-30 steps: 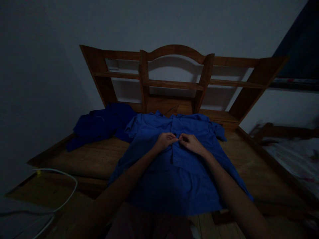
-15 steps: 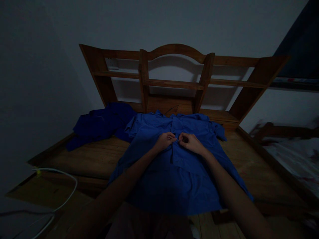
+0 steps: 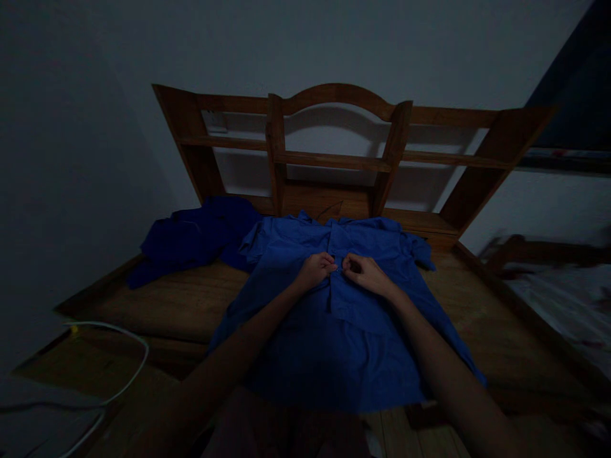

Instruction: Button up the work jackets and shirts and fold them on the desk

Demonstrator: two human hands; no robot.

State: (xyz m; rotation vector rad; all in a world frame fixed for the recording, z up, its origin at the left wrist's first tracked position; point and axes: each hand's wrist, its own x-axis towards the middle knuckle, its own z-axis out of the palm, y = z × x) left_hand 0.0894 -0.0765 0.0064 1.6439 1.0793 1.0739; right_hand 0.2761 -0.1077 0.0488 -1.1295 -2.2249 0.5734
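My left hand [image 3: 315,270] is pinched on the front edge of 1 blue shirt [image 3: 360,312], which lies spread under my 2 hands on the wooden surface [image 3: 172,302]. My right hand [image 3: 365,275] is curled just beside; I cannot tell if it grips the shirt. Left of my hands lies 1 darker blue garment [image 3: 193,236], beyond them stands 1 wooden shelf unit [image 3: 334,161].

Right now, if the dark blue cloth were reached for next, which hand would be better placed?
Left, I'd judge. The left grip is nearer the dark blue cloth, which lies on that side. The right grip is farther across the blue shirt.
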